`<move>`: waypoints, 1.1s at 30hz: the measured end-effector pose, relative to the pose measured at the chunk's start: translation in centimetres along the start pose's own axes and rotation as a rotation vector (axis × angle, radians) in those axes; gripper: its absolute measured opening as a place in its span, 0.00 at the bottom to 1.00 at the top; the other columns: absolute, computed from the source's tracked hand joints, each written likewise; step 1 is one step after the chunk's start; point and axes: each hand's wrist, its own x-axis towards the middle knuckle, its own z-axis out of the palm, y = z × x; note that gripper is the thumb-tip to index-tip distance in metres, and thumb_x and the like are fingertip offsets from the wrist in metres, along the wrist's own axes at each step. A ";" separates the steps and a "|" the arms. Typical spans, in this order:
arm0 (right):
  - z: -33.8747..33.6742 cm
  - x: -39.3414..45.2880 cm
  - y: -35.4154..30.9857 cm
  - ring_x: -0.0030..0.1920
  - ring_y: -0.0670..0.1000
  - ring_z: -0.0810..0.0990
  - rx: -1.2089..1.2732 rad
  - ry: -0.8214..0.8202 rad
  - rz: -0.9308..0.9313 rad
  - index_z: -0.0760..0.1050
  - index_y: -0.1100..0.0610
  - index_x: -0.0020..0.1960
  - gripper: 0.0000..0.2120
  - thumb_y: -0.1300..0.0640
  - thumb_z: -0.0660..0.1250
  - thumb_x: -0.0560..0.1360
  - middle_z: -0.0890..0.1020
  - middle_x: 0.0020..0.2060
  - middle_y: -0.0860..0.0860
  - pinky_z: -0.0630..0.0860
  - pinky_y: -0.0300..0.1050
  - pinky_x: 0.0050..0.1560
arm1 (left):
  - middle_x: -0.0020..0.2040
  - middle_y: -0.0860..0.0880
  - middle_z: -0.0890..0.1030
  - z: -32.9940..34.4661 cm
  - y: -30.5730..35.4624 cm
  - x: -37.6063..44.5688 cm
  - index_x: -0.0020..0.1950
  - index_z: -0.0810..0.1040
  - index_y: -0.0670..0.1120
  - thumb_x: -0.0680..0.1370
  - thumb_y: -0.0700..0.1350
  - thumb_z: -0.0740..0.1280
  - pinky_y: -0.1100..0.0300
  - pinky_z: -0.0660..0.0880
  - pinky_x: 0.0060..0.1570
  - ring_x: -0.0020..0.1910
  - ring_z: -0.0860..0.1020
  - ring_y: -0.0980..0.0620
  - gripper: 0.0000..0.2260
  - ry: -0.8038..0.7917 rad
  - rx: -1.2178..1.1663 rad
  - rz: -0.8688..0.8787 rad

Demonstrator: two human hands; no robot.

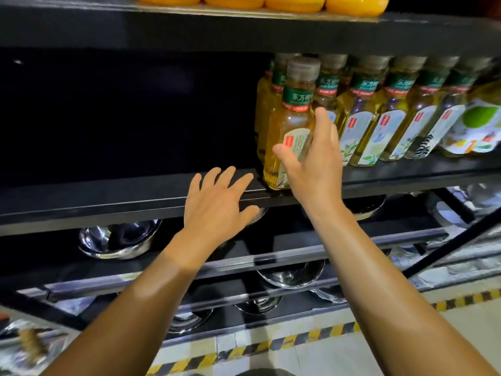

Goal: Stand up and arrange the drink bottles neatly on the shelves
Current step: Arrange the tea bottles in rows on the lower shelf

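Note:
A yellow tea bottle (291, 123) with a green neck label stands upright at the front edge of the black middle shelf (135, 194). My right hand (314, 161) is at its right side, thumb across the front label and fingers behind it. My left hand (219, 202) lies flat with spread fingers on the shelf's front edge, just left of the bottle and not touching it. Behind and to the right, several matching tea bottles (385, 115) stand in a row reaching the right end of the shelf.
The left half of the middle shelf is dark and bare. Orange bottles (295, 2) line the shelf above. Steel bowls (119, 240) sit on the lower shelves. Yellow-black hazard tape (284, 341) runs along the tiled floor.

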 end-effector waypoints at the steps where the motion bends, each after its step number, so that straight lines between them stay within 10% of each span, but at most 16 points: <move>1: 0.2 0.1 -0.1 0.71 0.50 0.65 0.028 0.008 0.015 0.55 0.55 0.78 0.39 0.48 0.72 0.75 0.65 0.72 0.51 0.61 0.38 0.63 | 0.80 0.50 0.56 0.0 0.0 0.0 0.79 0.53 0.61 0.77 0.68 0.55 0.43 0.51 0.76 0.79 0.53 0.45 0.31 0.008 0.004 -0.003; 12: 2.7 -3.2 1.7 0.64 0.54 0.71 0.009 0.131 0.098 0.60 0.54 0.73 0.35 0.52 0.74 0.72 0.69 0.65 0.51 0.73 0.55 0.62 | 0.80 0.49 0.55 0.2 0.0 -0.2 0.79 0.52 0.59 0.74 0.69 0.59 0.42 0.51 0.75 0.78 0.53 0.44 0.36 0.011 0.028 0.017; 27: 4.8 -1.2 1.1 0.64 0.56 0.71 -0.035 0.144 0.151 0.62 0.57 0.72 0.31 0.55 0.73 0.74 0.69 0.65 0.54 0.73 0.51 0.61 | 0.81 0.48 0.50 0.1 -0.4 -0.4 0.80 0.46 0.58 0.75 0.67 0.61 0.41 0.49 0.76 0.79 0.48 0.44 0.39 -0.035 0.063 0.064; 33: 4.8 -1.8 2.1 0.45 0.53 0.76 -0.068 0.094 0.183 0.66 0.55 0.53 0.12 0.55 0.69 0.77 0.76 0.42 0.48 0.75 0.53 0.47 | 0.81 0.48 0.49 0.1 -0.5 -0.5 0.80 0.46 0.58 0.75 0.67 0.61 0.41 0.49 0.76 0.79 0.48 0.44 0.39 -0.035 0.069 0.076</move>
